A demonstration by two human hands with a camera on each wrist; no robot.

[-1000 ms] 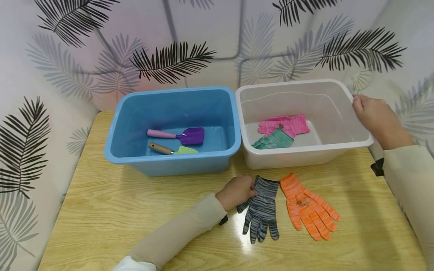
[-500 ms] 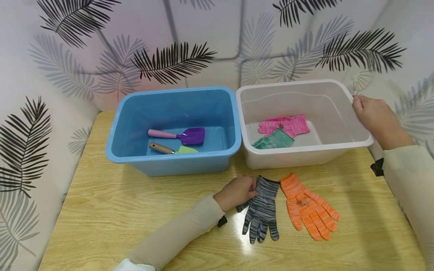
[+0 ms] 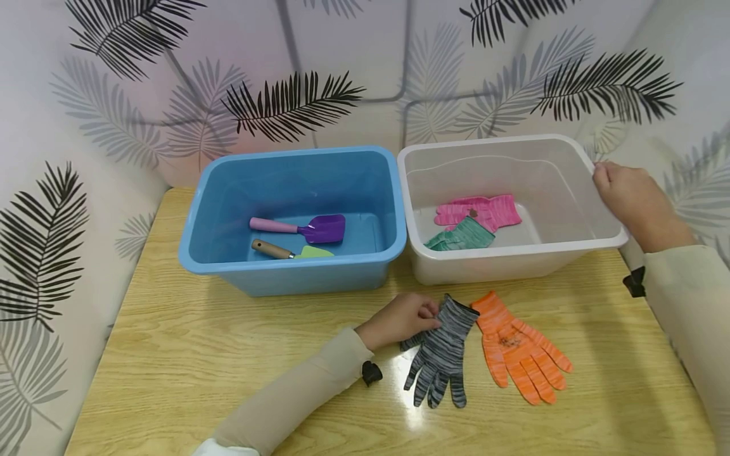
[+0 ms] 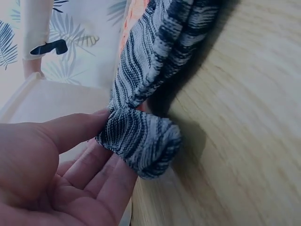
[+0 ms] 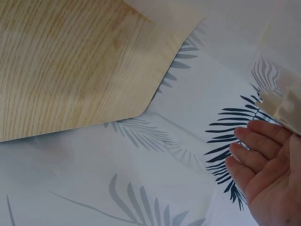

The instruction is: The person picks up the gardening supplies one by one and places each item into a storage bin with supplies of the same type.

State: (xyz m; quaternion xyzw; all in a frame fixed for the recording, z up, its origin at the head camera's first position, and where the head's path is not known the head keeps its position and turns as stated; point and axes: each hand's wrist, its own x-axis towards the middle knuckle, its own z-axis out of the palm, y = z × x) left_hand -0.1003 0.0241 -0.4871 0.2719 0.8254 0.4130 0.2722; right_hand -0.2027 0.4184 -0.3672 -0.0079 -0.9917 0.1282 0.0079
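My left hand pinches a grey-and-black striped knit glove at the side near its dark-edged cuff. In the left wrist view, thumb and fingers lie on either side of a folded bit of striped fabric. An orange glove lies flat to its right. My right hand holds the right rim of a white bin. Inside that bin lie a pink glove and a green glove. In the right wrist view, the right fingers are loosely bent.
A blue bin stands left of the white one. It contains a purple scoop with a pink handle and a green-bladed tool with a wooden handle. Leaf-patterned cloth hangs behind the wooden table.
The grey glove has turned slightly: its cuff shifted right towards the orange glove, its fingertips a little left. My left hand moved slightly with it. The right hand stays put.
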